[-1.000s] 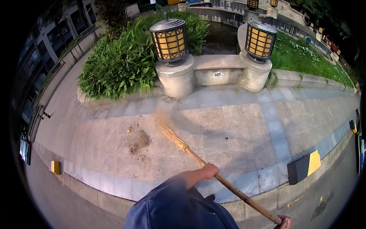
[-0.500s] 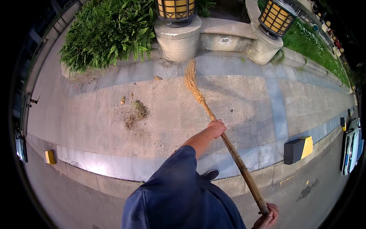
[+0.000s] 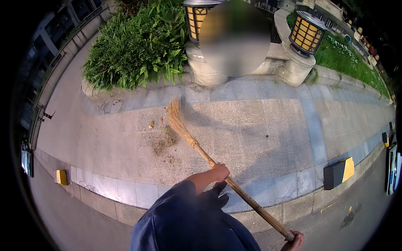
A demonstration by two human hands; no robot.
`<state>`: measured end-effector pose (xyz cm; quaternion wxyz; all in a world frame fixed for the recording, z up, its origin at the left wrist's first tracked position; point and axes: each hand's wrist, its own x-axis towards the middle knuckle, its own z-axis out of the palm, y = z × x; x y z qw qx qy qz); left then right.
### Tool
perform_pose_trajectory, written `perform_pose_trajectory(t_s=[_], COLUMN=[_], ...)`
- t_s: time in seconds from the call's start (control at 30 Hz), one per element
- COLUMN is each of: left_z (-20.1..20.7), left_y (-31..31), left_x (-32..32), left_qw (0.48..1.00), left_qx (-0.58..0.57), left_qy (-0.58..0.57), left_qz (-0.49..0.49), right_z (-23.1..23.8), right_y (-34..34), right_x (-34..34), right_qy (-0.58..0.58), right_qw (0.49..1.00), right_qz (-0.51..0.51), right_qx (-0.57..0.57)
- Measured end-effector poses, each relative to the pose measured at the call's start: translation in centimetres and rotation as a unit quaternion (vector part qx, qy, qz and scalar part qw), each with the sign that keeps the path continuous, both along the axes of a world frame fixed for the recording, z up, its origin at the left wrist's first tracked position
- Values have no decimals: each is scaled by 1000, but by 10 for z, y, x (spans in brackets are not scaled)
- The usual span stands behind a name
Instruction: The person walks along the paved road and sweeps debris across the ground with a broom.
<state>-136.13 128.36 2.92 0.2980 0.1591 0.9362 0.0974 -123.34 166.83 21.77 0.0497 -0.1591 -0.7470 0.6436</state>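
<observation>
A straw broom (image 3: 181,121) with a long wooden handle slants across the view, bristles toward the far left. Partway down the handle, my left hand (image 3: 220,172) is wrapped round it. My right hand (image 3: 294,241) grips the handle's end at the lower right. The bristles are beside a loose pile of dry plant debris (image 3: 164,141), on its right. Small brownish bits (image 3: 151,124) lie just beyond the pile.
Leafy shrubs (image 3: 138,50) fill a bed behind the pavement (image 3: 251,129). Round stone pillars carry lanterns (image 3: 307,33). Black-and-yellow blocks (image 3: 338,173) stand along the kerb, beyond which are parked cars (image 3: 27,161). A blurred patch hides part of the far wall.
The broom head has swung left and nearer, from beside the pillar to the debris pile. Both hands have kept their hold on the handle. The view has shifted slightly.
</observation>
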Motion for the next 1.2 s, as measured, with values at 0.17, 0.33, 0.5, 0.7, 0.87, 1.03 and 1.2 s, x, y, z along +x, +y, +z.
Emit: perform_pose_trajectory(t_s=[0.17,0.33,0.5,0.7,0.87,1.03,1.2], left_z=[-6,4,19,8,4,-2,8], left_y=[19,8,-70,-203,-260,-244,-223], left_x=[11,-5,-5,60,130,171,171], left_qw=[998,993,992,998,999,990,979], left_qx=[45,40,15,19,20,111,163], left_qy=[48,106,121,33,-2,83,124], left_qz=[-1,-41,-20,48,25,30,11], right_z=[6,39,51,32,25,14,26], right_y=[29,-13,-115,-230,-244,-198,-198], right_x=[31,60,83,110,125,148,200], right_qy=[48,116,148,152,86,66,92], right_qw=[997,988,979,978,990,997,992], right_qz=[-56,-45,3,94,63,-33,-78], right_qx=[17,88,139,105,94,27,21])
